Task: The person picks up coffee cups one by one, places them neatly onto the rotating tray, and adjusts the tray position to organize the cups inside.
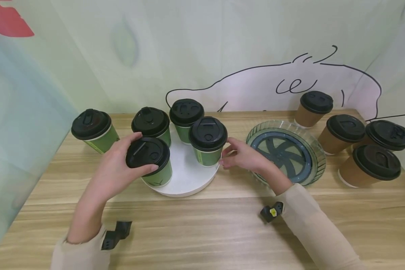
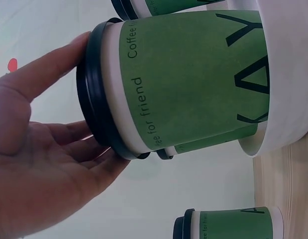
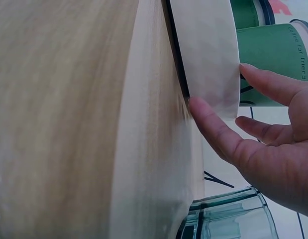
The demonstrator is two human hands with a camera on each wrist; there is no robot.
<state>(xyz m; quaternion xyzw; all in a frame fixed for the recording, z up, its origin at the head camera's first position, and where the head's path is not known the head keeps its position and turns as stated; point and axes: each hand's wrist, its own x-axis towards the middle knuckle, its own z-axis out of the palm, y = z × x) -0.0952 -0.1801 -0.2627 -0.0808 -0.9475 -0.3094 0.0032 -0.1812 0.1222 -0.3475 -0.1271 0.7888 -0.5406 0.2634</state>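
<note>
In the head view, my left hand (image 1: 113,168) grips the black lid of a green paper coffee cup (image 1: 160,176), thumb on the near side and fingers on the far side. This cup is upright at the front left of a round white stand (image 1: 185,183). In the left wrist view its green wall (image 2: 193,74) shows printed lettering; its base is hidden behind the stand's rim. My right hand (image 1: 244,154) is at the stand's right edge. The right wrist view shows spread, mostly straight fingers (image 3: 216,129) touching the stand's side, close to another green cup (image 3: 273,59).
Other lidded green cups, such as the back one (image 1: 185,131), share the stand. One green cup (image 1: 102,140) is on the wooden table (image 1: 189,228) at left. Right of the stand lies a clear ribbed dish (image 1: 318,165), with several brown lidded cups (image 1: 352,176) beyond it.
</note>
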